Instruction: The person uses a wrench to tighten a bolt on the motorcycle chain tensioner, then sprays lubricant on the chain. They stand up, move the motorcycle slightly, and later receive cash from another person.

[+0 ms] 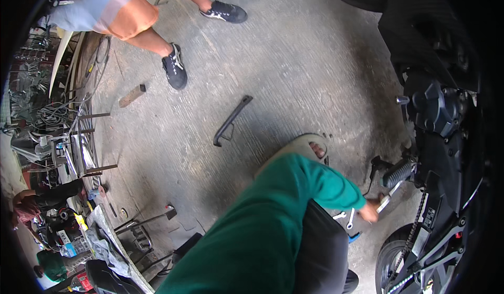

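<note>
Head view: left hand (370, 210), fingers seemingly closed around pale metal bar (390, 196) near black footpeg (399, 174).

Wrenches (350, 220) lie on the floor (315, 79) left of the motorcycle (436, 110)

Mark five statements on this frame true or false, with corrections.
1. The green-sleeved hand is at the lower end of a silver bar. True.
2. The curved black part lies on the motorcycle. False: that part lies on the floor.
3. A silver wrench lies left of that hand in the picture. True.
4. The standing person wears sandals. False: they wear dark laced shoes.
5. The wooden block is nearer those shoes than the motorcycle. True.
</note>
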Action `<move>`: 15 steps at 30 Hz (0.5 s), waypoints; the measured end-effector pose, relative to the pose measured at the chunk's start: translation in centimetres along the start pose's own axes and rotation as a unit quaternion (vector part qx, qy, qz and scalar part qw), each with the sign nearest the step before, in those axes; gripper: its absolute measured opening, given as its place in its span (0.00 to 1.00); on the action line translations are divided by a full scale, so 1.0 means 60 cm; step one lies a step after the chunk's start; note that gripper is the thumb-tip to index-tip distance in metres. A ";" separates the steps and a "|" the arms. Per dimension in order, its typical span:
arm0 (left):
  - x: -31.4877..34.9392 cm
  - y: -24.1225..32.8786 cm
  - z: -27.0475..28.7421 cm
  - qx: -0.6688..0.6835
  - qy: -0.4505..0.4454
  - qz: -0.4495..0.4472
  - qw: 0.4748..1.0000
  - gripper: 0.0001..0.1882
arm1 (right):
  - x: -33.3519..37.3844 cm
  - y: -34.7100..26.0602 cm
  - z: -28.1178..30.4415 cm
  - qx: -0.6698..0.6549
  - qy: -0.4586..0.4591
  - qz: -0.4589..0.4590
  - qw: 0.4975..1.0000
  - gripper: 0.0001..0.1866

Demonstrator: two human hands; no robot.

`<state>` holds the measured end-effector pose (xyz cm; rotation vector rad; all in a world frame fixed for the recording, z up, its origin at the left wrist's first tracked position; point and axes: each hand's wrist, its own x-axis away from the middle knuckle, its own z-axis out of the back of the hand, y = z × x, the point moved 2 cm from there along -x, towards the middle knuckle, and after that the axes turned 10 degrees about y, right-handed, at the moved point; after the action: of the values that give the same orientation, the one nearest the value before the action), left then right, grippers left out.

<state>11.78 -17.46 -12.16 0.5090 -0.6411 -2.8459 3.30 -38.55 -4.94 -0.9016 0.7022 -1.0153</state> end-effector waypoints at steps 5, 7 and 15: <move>0.283 -0.115 0.218 0.129 -0.010 0.375 0.918 0.26 | -0.027 -0.039 0.003 0.007 -0.003 0.007 1.000 0.33; 0.324 -0.103 0.275 0.078 0.070 0.385 0.917 0.32 | -0.048 -0.063 -0.002 -0.023 -0.035 -0.007 0.999 0.34; 0.484 -0.028 0.358 0.017 0.204 0.516 0.832 0.39 | -0.115 -0.105 -0.078 -0.069 -0.081 -0.040 0.994 0.41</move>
<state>-23.16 -14.91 -3.07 0.5259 -0.6134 -1.6428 -5.73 -35.13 -1.02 -1.1267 0.6072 -0.9601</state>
